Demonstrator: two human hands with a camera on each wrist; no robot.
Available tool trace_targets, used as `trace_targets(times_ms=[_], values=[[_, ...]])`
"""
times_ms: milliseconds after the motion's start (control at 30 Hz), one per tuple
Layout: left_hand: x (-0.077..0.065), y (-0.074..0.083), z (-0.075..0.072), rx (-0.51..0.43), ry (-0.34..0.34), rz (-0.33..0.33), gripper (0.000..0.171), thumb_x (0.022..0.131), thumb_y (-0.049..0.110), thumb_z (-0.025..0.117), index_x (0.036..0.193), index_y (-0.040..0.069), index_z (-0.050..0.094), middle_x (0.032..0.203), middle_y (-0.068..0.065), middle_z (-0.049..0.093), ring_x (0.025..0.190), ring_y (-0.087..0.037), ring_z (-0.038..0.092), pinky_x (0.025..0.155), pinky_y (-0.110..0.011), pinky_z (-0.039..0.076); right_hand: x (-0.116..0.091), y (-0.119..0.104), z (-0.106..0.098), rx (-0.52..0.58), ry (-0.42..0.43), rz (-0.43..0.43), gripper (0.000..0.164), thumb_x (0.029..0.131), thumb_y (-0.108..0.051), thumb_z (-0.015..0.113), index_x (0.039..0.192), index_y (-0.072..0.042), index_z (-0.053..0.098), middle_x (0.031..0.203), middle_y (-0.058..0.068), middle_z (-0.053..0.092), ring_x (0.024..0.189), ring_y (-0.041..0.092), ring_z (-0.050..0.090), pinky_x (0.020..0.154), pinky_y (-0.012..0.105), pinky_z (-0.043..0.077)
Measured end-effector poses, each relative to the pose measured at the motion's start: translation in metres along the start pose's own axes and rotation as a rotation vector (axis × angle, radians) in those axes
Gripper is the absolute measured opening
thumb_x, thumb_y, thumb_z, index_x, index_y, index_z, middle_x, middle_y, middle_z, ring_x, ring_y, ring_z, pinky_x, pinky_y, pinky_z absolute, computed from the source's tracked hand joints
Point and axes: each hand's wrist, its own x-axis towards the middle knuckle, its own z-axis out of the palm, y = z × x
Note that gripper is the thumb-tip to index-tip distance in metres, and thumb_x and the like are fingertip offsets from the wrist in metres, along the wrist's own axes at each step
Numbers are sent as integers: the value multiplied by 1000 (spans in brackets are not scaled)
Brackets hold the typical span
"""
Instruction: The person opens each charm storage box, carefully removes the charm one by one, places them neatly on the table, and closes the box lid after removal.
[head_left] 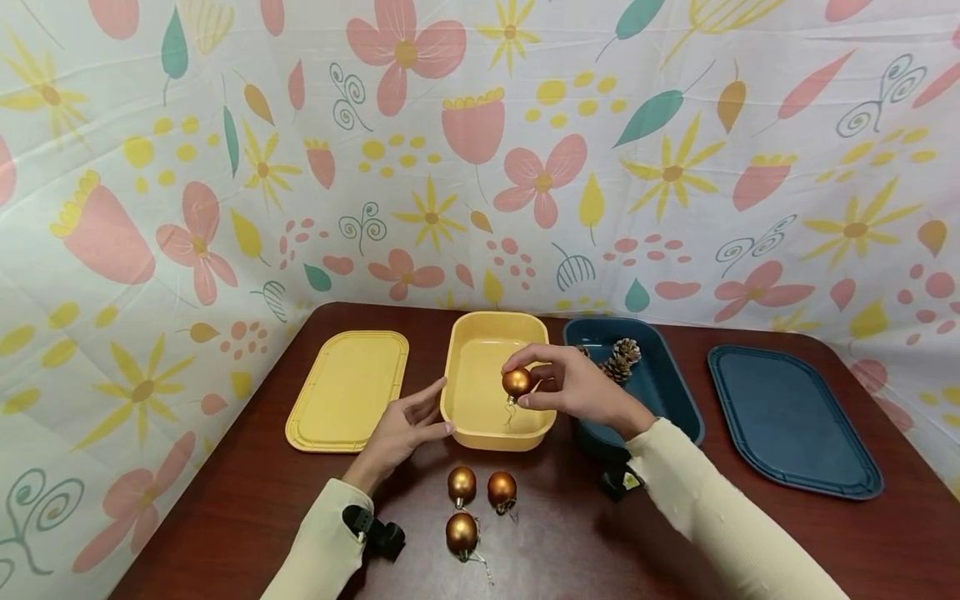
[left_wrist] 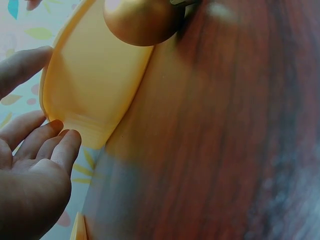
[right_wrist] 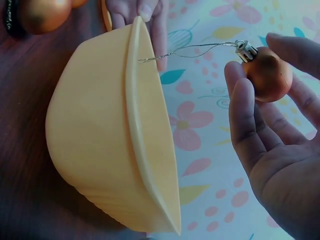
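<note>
My right hand pinches a copper-coloured Christmas bauble over the yellow tub. From the bauble's silver cap a thin string loop hangs toward the tub; the right wrist view shows the bauble above the rim, held between thumb and fingers. With loosely extended fingers, my left hand touches the tub's left side near the front. Three more baubles lie on the table just in front of the tub: one at left, one at right and one nearer.
Right of the yellow tub stands a dark blue tub holding several pine cones. A yellow lid lies at the left of the brown table, and a blue lid at the right. Flower-patterned cloth hangs behind.
</note>
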Motion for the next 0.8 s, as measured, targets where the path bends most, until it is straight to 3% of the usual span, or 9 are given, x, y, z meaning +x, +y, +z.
trace_targets(times_ms=[800], values=[[0,0,-1,8,-5,-15,76,87,5,75,154,12,40,163,-6,36,150,-26,34,119,-35,37,-23,-10,11,-45,-31,-8,34,87,-11,77,118,-16,65,115,7,68,91,16,70,74,32,62]])
